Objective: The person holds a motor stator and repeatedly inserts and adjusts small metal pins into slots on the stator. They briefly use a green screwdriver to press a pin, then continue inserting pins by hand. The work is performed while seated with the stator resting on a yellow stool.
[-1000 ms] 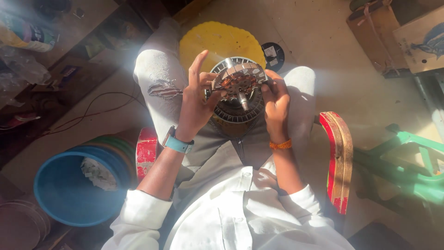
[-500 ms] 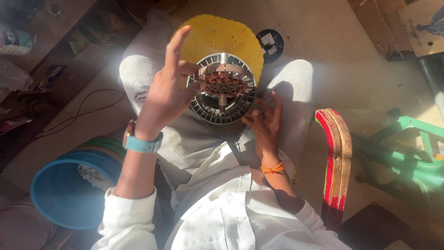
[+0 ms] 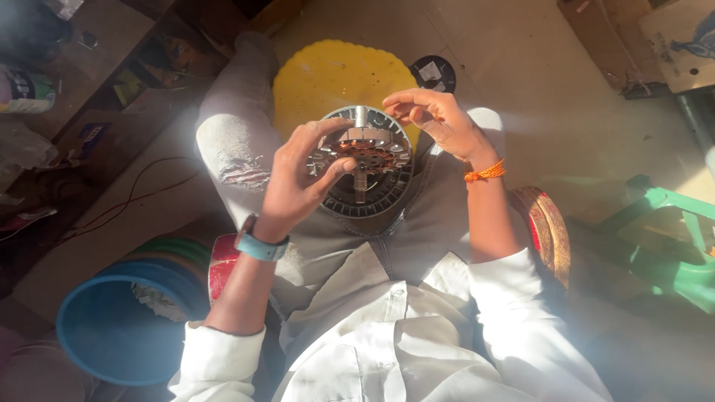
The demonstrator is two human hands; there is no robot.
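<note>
item: motor stator (image 3: 363, 152), over lap, near yellow disc (image 3: 328, 74) | left hand (image 3: 298, 182) fingers clamped on left rim | right hand (image 3: 439, 119) fingertips pinched together at far right edge | handling: likely heavy, rigid; copper windings fragile, grip outer rim

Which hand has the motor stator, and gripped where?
The left hand holds the round stator by its left rim, thumb across the face. The right hand pinches at its upper right edge; contact unclear.

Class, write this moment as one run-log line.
left hand: grips motor stator | right hand: fingertips at its far rim | stator: over lap, above yellow disc
</note>
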